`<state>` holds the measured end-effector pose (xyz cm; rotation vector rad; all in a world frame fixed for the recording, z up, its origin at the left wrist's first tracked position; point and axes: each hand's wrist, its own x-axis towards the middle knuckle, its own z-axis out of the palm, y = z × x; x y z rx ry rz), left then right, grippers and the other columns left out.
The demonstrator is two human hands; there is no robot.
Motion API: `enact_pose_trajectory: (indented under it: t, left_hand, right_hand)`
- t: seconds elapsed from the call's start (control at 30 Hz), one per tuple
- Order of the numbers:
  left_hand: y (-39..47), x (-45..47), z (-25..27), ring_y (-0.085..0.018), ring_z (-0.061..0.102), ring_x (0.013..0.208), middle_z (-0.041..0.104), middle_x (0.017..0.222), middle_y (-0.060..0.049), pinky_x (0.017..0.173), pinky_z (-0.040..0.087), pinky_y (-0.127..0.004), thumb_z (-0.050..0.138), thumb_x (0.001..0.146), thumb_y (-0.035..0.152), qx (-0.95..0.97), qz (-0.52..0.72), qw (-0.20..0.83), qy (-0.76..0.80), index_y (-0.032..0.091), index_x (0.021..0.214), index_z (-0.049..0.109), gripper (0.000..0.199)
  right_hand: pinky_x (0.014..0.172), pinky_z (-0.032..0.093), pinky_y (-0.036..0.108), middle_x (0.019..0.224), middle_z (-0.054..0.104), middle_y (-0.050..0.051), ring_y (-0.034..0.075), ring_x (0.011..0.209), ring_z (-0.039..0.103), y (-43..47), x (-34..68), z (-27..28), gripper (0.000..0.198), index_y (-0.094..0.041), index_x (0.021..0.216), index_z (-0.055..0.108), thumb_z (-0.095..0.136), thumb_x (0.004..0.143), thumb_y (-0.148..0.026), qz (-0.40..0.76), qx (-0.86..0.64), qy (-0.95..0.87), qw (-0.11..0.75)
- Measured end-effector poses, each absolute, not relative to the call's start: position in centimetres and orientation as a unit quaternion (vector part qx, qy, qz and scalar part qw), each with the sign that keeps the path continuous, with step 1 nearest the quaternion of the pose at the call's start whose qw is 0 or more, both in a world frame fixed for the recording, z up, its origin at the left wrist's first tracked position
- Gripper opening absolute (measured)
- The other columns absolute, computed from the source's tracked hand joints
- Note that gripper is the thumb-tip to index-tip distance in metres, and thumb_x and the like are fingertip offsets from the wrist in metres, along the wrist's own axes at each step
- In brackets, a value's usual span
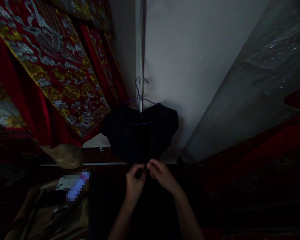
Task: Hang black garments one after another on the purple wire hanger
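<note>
A dark garment (122, 136) with an open neckline hangs on a thin purple wire hanger (138, 96), whose hook is caught on the pale wall strip. Low on its front, where the two front edges meet, my left hand (134, 181) pinches the cloth between thumb and fingers. My right hand (161, 171) is closed in a pinch right beside it on the same spot. Both sets of fingertips nearly touch. Any button or zip between them is too dark and small to make out.
Red embroidered cloth (64, 66) with gold and silver patterns hangs at the left. A clear plastic cover (240, 83) drapes on the right above red fabric (265, 146). At lower left, a chair-like wooden frame (29, 206) stands near a blurred-out bluish item (77, 186).
</note>
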<state>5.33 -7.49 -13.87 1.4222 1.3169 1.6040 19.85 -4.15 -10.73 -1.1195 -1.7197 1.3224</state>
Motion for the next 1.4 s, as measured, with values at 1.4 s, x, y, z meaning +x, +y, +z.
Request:
enact_pose_trajectory:
  t: [1.4]
  left_hand:
    - [-6.4, 6.0, -14.3, -0.017, 0.062, 0.073, 0.064, 0.074, 0.000, 0.069, 0.046, -0.026, 0.060, 0.082, 0.020, 0.591, 0.542, 0.296, 0.518, 0.018, 0.078, 0.062, 0.005]
  right_hand:
    - [0.037, 0.019, 0.019, 0.041, 0.048, -0.003, 0.006, 0.036, 0.038, 3.2, 16.4, -0.3, 0.025, -0.016, 0.057, 0.058, 0.064, 0.069, -0.037, 0.581, -0.426, -0.457, 0.522]
